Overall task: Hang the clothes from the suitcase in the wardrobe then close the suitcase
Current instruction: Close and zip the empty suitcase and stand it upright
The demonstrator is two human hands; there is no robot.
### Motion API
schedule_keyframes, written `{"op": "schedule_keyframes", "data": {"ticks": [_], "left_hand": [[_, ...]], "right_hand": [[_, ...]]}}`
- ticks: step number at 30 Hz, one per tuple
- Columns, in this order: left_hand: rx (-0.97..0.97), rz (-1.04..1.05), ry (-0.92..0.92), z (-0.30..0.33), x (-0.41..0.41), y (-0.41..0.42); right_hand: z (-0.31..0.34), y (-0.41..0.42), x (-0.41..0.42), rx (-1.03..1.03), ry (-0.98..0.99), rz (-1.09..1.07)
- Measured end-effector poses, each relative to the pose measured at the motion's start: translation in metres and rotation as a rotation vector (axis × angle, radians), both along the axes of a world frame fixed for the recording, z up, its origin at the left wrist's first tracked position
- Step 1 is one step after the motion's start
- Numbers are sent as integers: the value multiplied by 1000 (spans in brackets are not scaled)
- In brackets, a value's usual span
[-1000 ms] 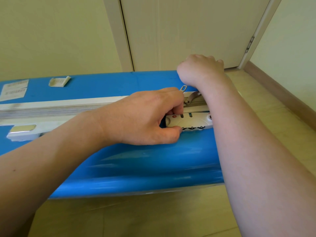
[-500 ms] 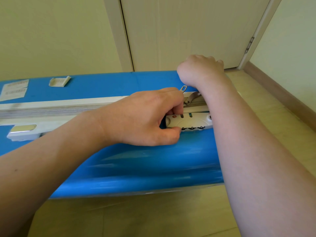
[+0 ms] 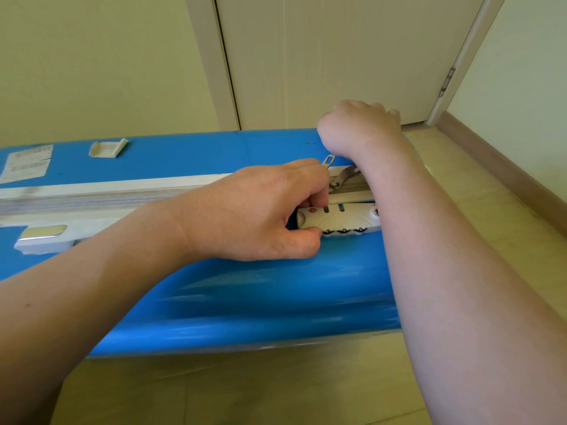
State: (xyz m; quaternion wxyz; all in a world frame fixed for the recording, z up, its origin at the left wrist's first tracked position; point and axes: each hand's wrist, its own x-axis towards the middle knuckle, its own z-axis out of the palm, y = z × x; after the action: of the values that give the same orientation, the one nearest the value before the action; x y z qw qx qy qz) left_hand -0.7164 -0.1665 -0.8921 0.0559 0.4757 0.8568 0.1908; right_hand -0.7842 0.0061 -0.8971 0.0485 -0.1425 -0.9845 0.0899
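Observation:
A closed blue suitcase (image 3: 214,296) stands on its side across the floor, its white zipper band (image 3: 107,191) running along the top. My left hand (image 3: 260,210) pinches the left end of the white combination lock (image 3: 343,220), thumb below and fingers above. Two metal zipper pulls (image 3: 337,173) stick up just behind the lock. My right hand (image 3: 359,127) curls over the suitcase's far top edge, its fingers hidden behind it. No clothes are in view.
A cream door (image 3: 337,56) and its frame stand right behind the suitcase. A wall with a skirting board (image 3: 506,173) runs along the right. Paper labels (image 3: 27,162) and a white side handle (image 3: 43,237) sit on the suitcase's left part. Pale floor (image 3: 245,391) lies in front.

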Motion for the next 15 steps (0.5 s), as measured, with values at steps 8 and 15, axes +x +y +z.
{"op": "schedule_keyframes", "data": {"ticks": [8, 15], "left_hand": [[14, 15, -22, 0, 1, 0], [33, 83, -367, 9, -12, -7]], "right_hand": [[-1, 1, -1, -14, 5, 5], [-3, 6, -2, -108, 71, 15]]}}
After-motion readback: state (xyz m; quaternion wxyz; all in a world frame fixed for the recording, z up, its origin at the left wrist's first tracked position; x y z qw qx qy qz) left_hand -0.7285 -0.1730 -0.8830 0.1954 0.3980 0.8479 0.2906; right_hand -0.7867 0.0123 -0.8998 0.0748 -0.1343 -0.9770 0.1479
